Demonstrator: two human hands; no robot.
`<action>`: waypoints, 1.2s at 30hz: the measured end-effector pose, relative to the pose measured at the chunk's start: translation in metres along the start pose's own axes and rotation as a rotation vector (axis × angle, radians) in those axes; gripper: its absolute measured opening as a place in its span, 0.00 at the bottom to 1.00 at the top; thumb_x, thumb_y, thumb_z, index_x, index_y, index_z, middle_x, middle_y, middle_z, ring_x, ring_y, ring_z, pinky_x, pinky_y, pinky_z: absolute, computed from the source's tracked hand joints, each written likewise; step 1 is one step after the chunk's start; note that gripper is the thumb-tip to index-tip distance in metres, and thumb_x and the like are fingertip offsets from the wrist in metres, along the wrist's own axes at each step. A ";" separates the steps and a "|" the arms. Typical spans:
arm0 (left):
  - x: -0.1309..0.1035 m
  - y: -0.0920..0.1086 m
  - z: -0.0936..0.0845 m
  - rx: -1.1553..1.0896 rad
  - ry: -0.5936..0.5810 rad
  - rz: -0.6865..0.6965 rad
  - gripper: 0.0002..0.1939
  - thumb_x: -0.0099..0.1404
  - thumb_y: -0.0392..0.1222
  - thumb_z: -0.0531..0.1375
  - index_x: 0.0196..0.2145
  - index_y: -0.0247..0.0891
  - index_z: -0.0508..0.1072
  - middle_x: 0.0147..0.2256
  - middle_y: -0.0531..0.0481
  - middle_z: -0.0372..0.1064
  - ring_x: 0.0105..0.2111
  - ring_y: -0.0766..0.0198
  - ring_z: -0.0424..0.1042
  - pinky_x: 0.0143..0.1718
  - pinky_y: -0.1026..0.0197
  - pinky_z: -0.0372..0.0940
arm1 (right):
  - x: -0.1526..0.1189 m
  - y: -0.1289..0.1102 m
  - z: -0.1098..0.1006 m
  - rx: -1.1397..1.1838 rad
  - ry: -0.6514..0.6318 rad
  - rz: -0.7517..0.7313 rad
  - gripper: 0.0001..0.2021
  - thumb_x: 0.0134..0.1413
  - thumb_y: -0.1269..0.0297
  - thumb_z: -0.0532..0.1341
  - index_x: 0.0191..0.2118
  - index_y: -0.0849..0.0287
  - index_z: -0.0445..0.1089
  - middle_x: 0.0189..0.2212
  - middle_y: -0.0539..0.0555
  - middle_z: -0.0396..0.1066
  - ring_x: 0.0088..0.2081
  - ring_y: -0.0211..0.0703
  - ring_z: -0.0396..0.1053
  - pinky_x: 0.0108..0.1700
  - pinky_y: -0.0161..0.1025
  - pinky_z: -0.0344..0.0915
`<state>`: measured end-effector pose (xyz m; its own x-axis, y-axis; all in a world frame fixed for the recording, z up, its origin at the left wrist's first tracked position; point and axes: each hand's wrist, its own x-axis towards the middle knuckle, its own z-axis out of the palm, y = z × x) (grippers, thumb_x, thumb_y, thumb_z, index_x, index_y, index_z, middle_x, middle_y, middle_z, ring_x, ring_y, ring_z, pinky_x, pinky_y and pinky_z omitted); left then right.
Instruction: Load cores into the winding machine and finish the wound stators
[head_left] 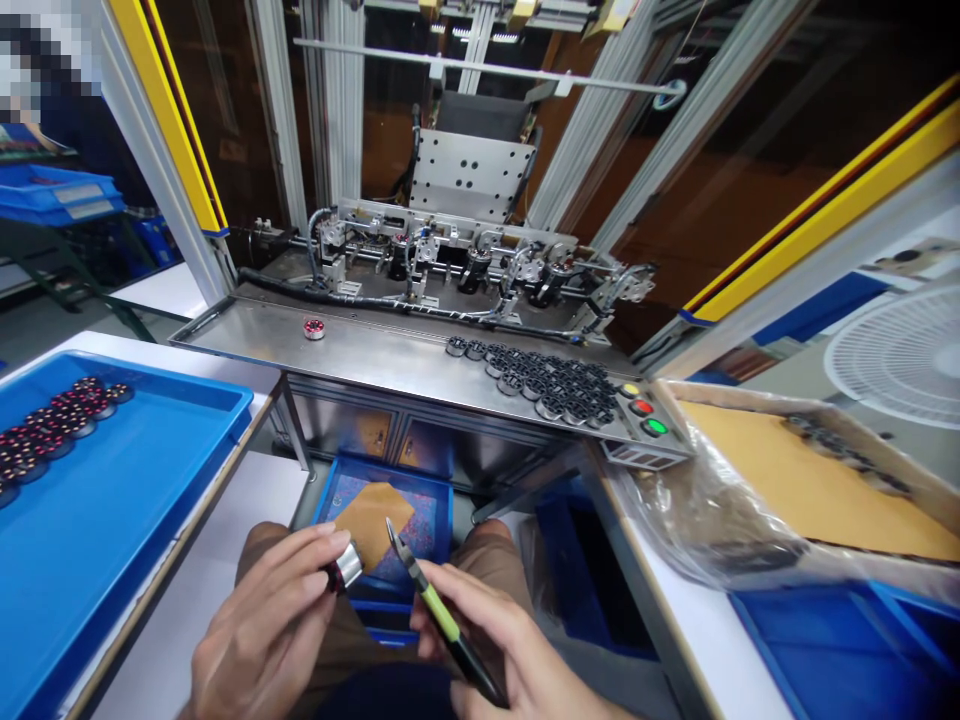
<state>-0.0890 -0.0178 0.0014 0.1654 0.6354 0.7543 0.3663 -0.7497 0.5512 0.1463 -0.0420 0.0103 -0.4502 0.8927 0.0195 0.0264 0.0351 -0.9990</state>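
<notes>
My left hand point(274, 610) holds a small round metal part point(346, 567) with a silver rim between thumb and fingers, above my lap. Just right of it, my right hand point(487, 640) is closed around cutting pliers point(444, 612) with green and black handles. Their tips point up and do not touch the part. One similar part with a red and black face point(314, 329) lies on the left of the steel bench point(375, 355). Many black round parts point(555, 383) are grouped on the bench's right side.
A blue tray point(142, 490) at left holds rows of red-black parts point(56, 430). A blue bin point(444, 520) with brown card sits below, between my knees. Machine fixtures point(472, 265) stand behind the bench; buttons point(643, 408) and an open carton point(810, 480) are at right.
</notes>
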 end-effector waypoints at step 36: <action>-0.014 -0.014 -0.006 -1.287 0.307 -0.921 0.29 0.49 0.46 0.74 0.50 0.47 0.76 0.40 0.49 0.78 0.36 0.65 0.77 0.40 0.66 0.73 | 0.008 0.120 -0.024 0.064 -0.496 0.576 0.19 0.26 0.74 0.55 0.33 0.57 0.62 0.30 0.46 0.61 0.33 0.38 0.57 0.34 0.33 0.52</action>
<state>-0.1017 -0.0172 -0.0149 0.0963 0.9948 -0.0343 -0.7673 0.0962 0.6340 0.1676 -0.0196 -0.1086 -0.7296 0.4555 -0.5101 0.3334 -0.4144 -0.8468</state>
